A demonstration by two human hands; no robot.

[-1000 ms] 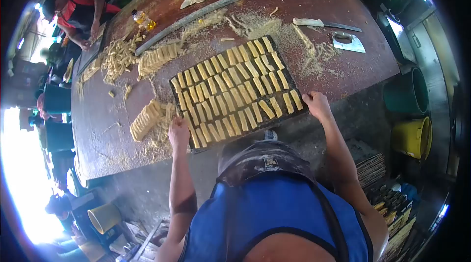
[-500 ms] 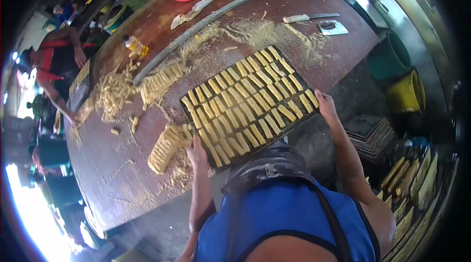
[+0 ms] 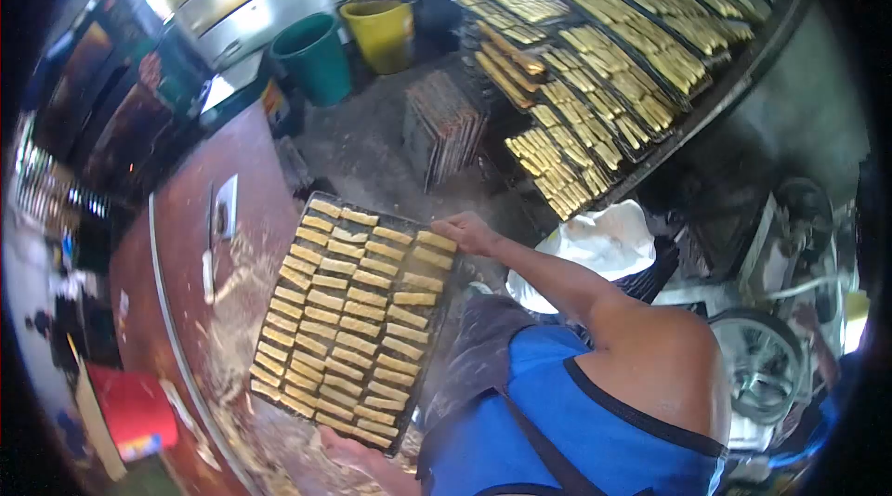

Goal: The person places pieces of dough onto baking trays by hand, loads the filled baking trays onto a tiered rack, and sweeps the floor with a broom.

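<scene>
A dark baking tray point(image 3: 394, 278) carries rows of pale dough sticks point(image 3: 358, 310) and is held level in front of my body. My right hand point(image 3: 467, 233) grips its far right edge, fingers wrapped under the rim. At the near end, my left hand point(image 3: 346, 450) is closed on the opposite edge, its fingers partly hidden beneath the tray. One dough piece near the far end looks crumpled.
The floury table point(image 3: 177, 245) lies to the left with a knife point(image 3: 208, 275), a metal scraper point(image 3: 226, 208) and a red bucket point(image 3: 137, 412). Ahead stand a green bin point(image 3: 314, 59), a yellow bin point(image 3: 381, 32) and stacked trays point(image 3: 441, 129). Filled trays point(image 3: 595, 59) cover a rack at right.
I have turned to the right with the tray in both hands, carrying it off the table's edge. The tray rack and bins have come into fuller view; the co-worker has left it.
</scene>
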